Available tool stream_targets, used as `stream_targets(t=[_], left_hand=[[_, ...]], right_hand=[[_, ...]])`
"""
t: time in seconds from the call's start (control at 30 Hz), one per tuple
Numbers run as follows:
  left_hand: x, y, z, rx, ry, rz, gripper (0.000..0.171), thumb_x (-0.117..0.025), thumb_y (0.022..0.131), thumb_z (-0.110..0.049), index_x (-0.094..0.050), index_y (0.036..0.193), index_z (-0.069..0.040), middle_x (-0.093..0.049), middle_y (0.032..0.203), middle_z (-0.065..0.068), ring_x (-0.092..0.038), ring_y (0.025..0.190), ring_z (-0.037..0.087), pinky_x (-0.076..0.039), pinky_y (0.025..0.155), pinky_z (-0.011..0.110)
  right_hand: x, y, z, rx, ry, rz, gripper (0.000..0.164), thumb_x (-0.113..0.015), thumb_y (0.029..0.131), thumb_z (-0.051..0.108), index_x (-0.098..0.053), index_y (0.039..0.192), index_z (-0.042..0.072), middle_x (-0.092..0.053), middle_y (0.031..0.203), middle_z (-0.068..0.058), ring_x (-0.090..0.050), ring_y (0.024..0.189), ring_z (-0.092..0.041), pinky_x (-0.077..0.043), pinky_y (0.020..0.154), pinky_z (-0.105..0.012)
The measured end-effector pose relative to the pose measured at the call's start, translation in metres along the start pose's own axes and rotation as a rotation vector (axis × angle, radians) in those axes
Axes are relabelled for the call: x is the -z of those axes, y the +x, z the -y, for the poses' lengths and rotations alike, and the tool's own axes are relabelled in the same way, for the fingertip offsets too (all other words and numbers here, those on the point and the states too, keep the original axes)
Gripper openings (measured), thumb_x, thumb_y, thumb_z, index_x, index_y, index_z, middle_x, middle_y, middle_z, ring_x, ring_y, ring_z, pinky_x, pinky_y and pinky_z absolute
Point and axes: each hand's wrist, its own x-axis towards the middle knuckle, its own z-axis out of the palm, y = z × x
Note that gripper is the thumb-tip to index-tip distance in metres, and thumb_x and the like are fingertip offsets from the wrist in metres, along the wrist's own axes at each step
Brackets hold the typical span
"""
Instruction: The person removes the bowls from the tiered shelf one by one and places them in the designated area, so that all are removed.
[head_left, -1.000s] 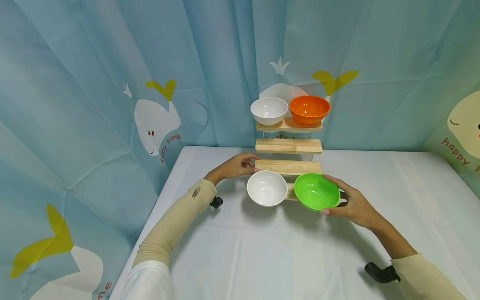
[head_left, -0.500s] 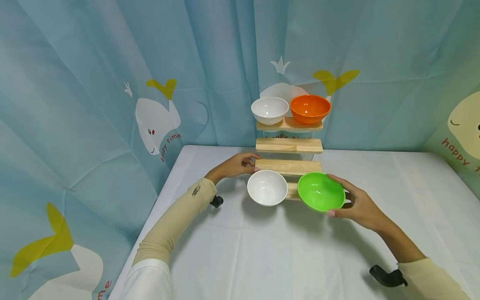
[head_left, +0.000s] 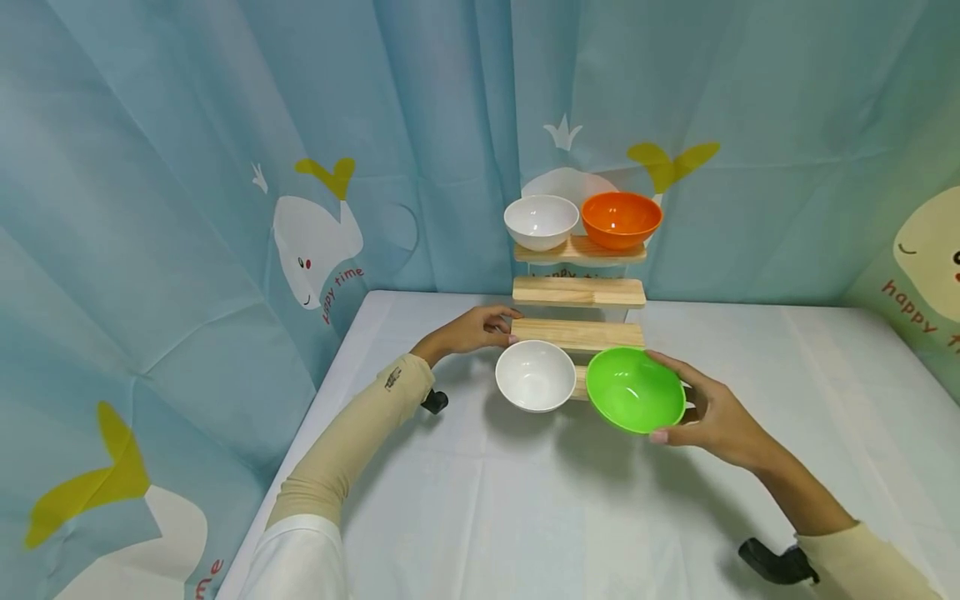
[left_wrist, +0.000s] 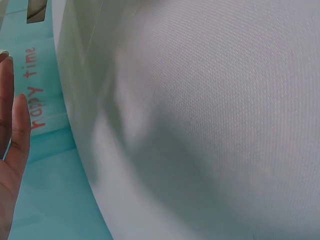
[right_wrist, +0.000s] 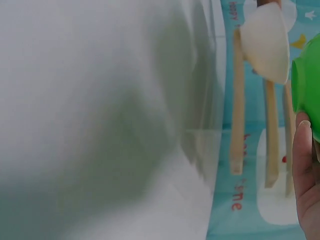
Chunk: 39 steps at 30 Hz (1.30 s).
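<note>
We look down on a table (head_left: 525,525) spread with white cloth, faintly creased, with pale blue curtains (head_left: 442,108) hanging behind it and along its left side, printed with whales and the words "happy time". At the far middle stands a stepped wooden rack (head_left: 577,335). The green bowl (head_left: 633,392) is in the right hand (head_left: 716,421), raised over the cloth in front of the rack's right end, its rim between thumb and fingers. The left hand (head_left: 465,331), well apart from that bowl, grips the rack's left end with thumb and fingers bent. Between the hands, on the lowest board, we see a white bowl (head_left: 535,377); a second white bowl (head_left: 542,221) and an orange bowl (head_left: 622,220) sit on the top one. All four bowls are round, smooth and glossy; the boards are pale, straight-grained wood with rounded corners.
</note>
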Motion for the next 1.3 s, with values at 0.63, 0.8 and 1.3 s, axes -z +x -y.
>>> stream_targets(t=[0.63,0.8,1.3], left_hand=[[0.001,0.0,0.0,-0.005,0.016,0.012,0.055,-0.07,0.097,-0.027,-0.052,0.146,-0.012,-0.066,0.123,0.012,-0.061,0.118,0.023,-0.052,0.103,0.03],[0.001,0.0,0.002,-0.002,0.018,0.011,0.055,-0.071,0.096,-0.029,-0.052,0.145,-0.013,-0.067,0.123,0.011,-0.062,0.118,0.022,-0.052,0.103,0.03],[0.001,-0.001,0.0,-0.006,0.035,0.018,0.055,-0.07,0.097,-0.029,-0.051,0.146,-0.014,-0.066,0.124,0.012,-0.062,0.119,0.023,-0.052,0.103,0.03]], right_hand=[[-0.033,-0.001,0.037,0.114,0.144,0.145,0.104,-0.087,0.066,0.001,-0.037,0.156,0.013,-0.051,0.14,0.01,-0.062,0.105,-0.012,-0.059,0.073,-0.031],[-0.052,-0.003,0.042,0.125,0.181,0.222,0.103,-0.088,0.067,0.008,-0.037,0.156,0.015,-0.052,0.142,0.006,-0.061,0.111,-0.012,-0.057,0.072,-0.033],[-0.109,0.003,0.026,0.062,0.328,0.399,0.1,-0.088,0.069,0.006,-0.039,0.155,0.016,-0.054,0.138,-0.012,-0.061,0.115,-0.02,-0.061,0.071,-0.038]])
